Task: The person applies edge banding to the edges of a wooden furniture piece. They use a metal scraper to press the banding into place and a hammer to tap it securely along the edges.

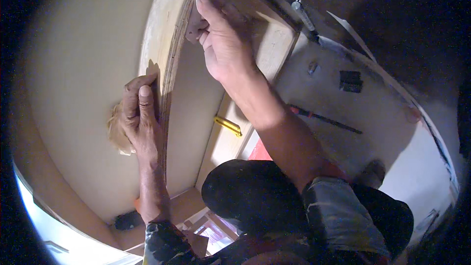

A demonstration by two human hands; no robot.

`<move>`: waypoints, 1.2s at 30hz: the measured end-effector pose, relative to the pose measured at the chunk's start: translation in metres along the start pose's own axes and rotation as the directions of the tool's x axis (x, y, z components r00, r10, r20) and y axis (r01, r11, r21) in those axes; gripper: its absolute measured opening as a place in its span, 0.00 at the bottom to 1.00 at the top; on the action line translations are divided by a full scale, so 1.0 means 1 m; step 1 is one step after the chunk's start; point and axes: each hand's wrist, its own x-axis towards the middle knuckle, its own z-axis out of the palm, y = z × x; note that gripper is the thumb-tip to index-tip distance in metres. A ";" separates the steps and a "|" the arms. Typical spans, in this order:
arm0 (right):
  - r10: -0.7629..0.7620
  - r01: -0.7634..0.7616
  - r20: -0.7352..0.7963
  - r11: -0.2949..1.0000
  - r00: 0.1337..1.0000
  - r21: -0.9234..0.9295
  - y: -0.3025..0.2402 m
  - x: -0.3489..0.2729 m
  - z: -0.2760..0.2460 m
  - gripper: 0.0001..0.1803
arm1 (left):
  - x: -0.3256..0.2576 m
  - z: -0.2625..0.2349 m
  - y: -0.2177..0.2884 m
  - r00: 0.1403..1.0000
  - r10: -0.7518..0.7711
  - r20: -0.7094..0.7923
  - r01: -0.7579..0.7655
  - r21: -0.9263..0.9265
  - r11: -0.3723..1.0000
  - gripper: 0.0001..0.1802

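My left hand point(140, 118): fingers pressed together, flat against the upright plywood panel point(164, 34), a tan rag point(117, 130) beneath them. My right hand point(221, 39): fingers curled, pinching a small dark block point(192, 25) at the panel's edge. Floor: screwdriver point(324, 118), black hinge point(351, 81).

Looks like a carpentry workshop or fit-out site, I'm kneeling inside it. Evidence: raw plywood panel point(167, 44) standing on edge w/ bare layered edge showing, plain unfinished boards point(83, 68) around it. Dusty floor point(382, 132) w/ loose tools: screwdriver w/ red handle point(324, 117), yellow clamp-like tool point(228, 125), small black hardware piece point(351, 81), a metal bit point(312, 67). No furniture or finished surfaces in view, lighting dim at the rim.
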 end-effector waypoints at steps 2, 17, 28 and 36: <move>-0.016 0.016 0.002 1.000 1.000 0.027 0.005 0.003 0.000 0.09 | 0.000 -0.001 0.001 1.000 -0.029 0.004 0.029 -0.027 0.999 0.14; -0.353 0.287 -0.037 0.813 0.935 -0.506 -0.010 0.009 0.001 0.13 | 0.007 -0.001 0.004 1.000 -0.012 -0.015 0.011 -0.067 0.998 0.12; -0.106 0.097 -0.068 0.988 0.992 -0.122 -0.007 -0.001 0.009 0.10 | 0.008 -0.002 -0.006 0.999 -0.024 -0.026 0.023 -0.051 0.998 0.11; -0.076 0.074 -0.019 0.992 0.997 -0.103 -0.003 0.012 0.003 0.09 | 0.008 -0.005 -0.003 0.996 -0.079 -0.031 0.077 -0.054 0.996 0.12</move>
